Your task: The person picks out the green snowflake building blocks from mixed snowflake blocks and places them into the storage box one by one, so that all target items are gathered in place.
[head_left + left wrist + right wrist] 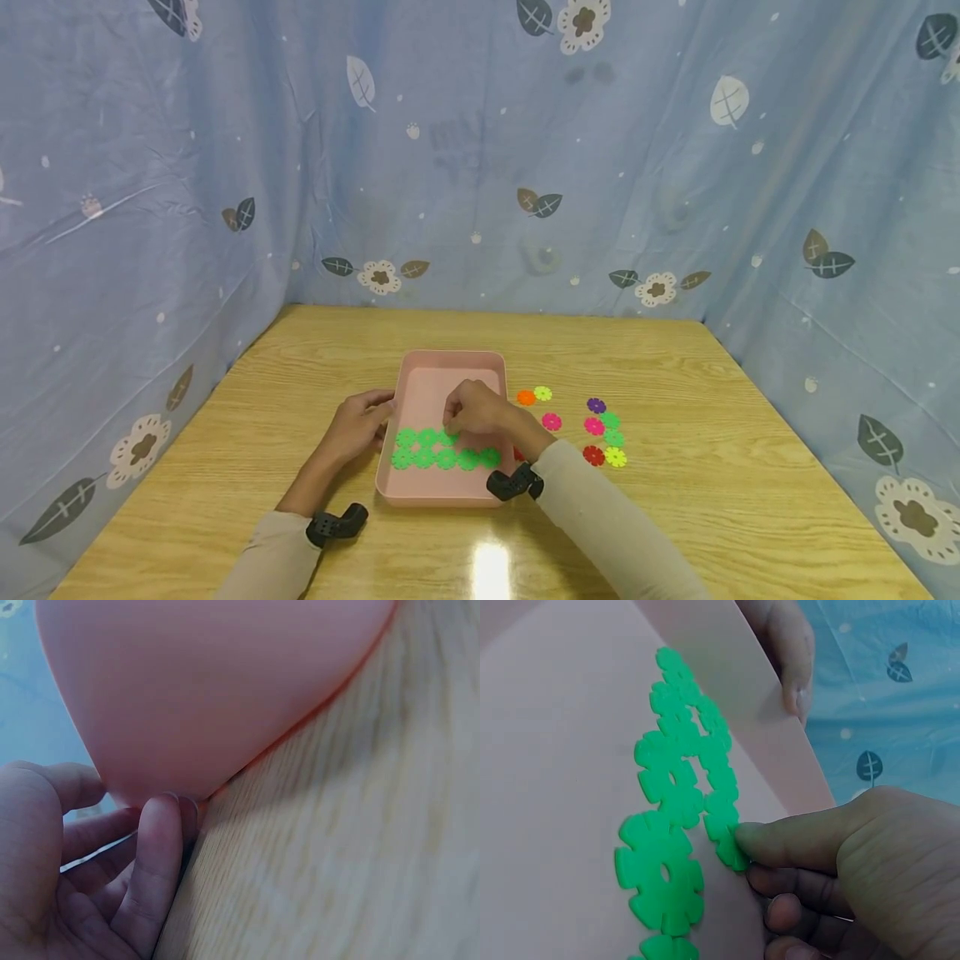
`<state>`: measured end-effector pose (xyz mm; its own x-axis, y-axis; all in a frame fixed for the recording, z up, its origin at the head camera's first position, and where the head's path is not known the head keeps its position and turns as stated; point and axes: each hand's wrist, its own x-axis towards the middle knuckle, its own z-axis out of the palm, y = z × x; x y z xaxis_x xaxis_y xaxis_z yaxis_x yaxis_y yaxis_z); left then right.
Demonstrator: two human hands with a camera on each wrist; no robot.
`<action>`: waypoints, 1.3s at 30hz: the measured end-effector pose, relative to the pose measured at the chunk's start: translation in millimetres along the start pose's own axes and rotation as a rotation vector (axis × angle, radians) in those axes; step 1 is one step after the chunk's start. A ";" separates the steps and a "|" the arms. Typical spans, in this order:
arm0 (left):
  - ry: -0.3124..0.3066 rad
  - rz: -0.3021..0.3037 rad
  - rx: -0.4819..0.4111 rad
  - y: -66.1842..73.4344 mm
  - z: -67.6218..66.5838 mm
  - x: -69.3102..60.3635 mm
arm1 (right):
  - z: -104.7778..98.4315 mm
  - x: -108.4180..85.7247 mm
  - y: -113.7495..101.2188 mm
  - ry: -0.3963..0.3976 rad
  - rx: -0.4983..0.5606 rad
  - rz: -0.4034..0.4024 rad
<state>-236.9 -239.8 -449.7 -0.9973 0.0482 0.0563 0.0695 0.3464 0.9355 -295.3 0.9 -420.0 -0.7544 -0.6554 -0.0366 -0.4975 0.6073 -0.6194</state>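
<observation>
In the head view, my right hand (474,408) is over the pink tray (450,502). Its thumb and forefinger pinch a green snowflake disc (727,844), at the near end of one row in the right wrist view. Beside it runs another row of green snowflake discs (645,874), flat on the tray floor. My left hand (360,427) holds the tray's left side from outside; in the left wrist view its fingers (159,832) touch the outer wall low down, with another digit at the rim. Part of the pinched disc is hidden by the thumb.
Right of the tray, loose snowflake discs lie on the wooden table (697,492): orange (526,397), pink (551,422), purple (596,406), red (593,455), yellow (616,457) and green (613,439). A blue patterned curtain (465,167) stands behind and at both sides.
</observation>
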 end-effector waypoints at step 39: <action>-0.022 0.000 -0.008 3.9 -2.7 -2.3 | -16.0 -12.8 -11.7 0.075 0.076 -0.056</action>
<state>-234.4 -241.1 -445.2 -0.9964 0.0692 0.0486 0.0693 0.3392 0.9381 -286.7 9.4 -399.7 -0.7576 -0.6502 0.0569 -0.5081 0.5329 -0.6766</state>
